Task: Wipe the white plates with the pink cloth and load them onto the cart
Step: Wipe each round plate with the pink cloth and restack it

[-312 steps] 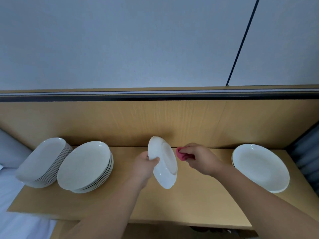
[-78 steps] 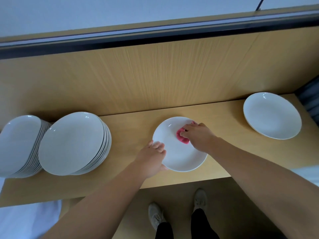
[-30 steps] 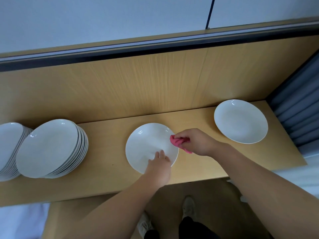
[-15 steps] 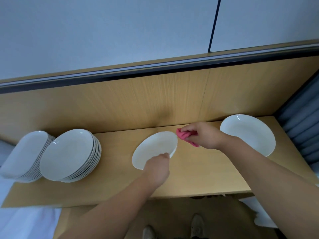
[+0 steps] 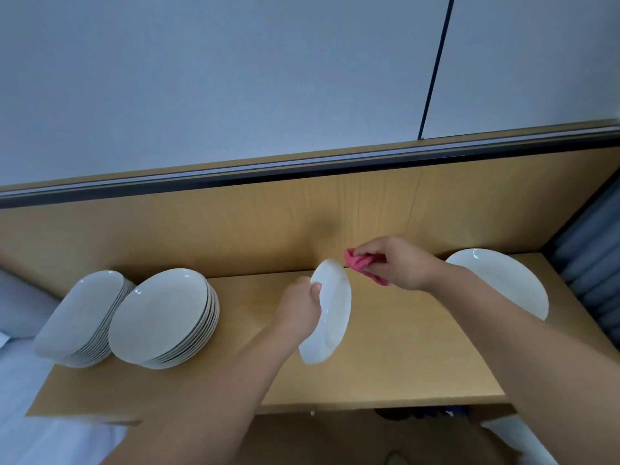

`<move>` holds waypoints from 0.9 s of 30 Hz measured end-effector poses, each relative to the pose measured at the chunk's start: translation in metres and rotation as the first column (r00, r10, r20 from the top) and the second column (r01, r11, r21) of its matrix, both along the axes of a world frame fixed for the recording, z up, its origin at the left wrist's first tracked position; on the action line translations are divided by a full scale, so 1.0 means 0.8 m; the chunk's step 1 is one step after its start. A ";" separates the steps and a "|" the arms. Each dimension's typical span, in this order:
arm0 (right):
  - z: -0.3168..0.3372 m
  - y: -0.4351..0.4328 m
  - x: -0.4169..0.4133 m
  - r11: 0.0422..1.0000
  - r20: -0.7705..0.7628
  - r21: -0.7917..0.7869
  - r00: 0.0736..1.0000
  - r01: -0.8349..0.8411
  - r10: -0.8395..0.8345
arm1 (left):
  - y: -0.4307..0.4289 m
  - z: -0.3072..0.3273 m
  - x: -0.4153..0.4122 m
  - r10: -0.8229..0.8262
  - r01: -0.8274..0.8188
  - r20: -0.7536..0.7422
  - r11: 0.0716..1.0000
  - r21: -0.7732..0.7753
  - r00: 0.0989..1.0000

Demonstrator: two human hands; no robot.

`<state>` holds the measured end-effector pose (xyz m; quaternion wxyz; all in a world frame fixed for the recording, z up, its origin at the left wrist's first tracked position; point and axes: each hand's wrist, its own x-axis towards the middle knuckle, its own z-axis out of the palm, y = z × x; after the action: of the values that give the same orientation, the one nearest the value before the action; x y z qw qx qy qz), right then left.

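The white plate (image 5: pixel 330 313) is now held up off the bench (image 5: pixel 402 357) and tipped almost on edge, whereas a moment ago it was lying flat and being rubbed. It is gripped at its left rim by the left hand (image 5: pixel 298 308), whose fingers (image 5: pixel 315 287) are curled round that rim. The pink cloth (image 5: pixel 360 265) has been taken off the plate's face. It is bunched in the right hand (image 5: pixel 401 263), with the fingers closed tightly on it, just beside the plate's far upper rim. Whether cloth and rim touch cannot be told, nor which face is turned toward the cloth.

From the lifting and tipping it is judged that the flat wipe is over and that the rim or the other face is being presented next, so this plate is not yet ready for loading. A stack of plates (image 5: pixel 164 318) is seen at the left, with a second stack (image 5: pixel 80 317) further left; both are probably still to be wiped. A single plate (image 5: pixel 503 283) lies at the right end, partly hidden by the right forearm. The cart cannot be made out with certainty.
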<state>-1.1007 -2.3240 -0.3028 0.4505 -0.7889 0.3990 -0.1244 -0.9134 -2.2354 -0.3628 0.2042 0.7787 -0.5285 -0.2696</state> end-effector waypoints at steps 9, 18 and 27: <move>-0.036 0.001 0.074 0.997 -0.032 0.002 0.996 -0.083 0.083 | 0.012 -0.013 0.074 0.063 -0.053 -0.091 0.994 0.100 0.994; -0.108 -0.009 0.204 0.886 -0.260 -0.330 0.934 -0.326 0.247 | 0.036 -0.038 0.131 -0.003 0.055 -0.266 0.981 0.185 0.964; -0.162 -0.016 0.227 0.922 -0.243 -0.196 0.928 -0.333 0.283 | 0.050 -0.067 0.151 0.029 0.033 -0.339 0.984 0.175 0.940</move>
<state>-0.9193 -2.3371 -0.4321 0.3238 -0.8981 0.2973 -0.0138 -0.7928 -2.1956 -0.4167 0.2216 0.7351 -0.4597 -0.4463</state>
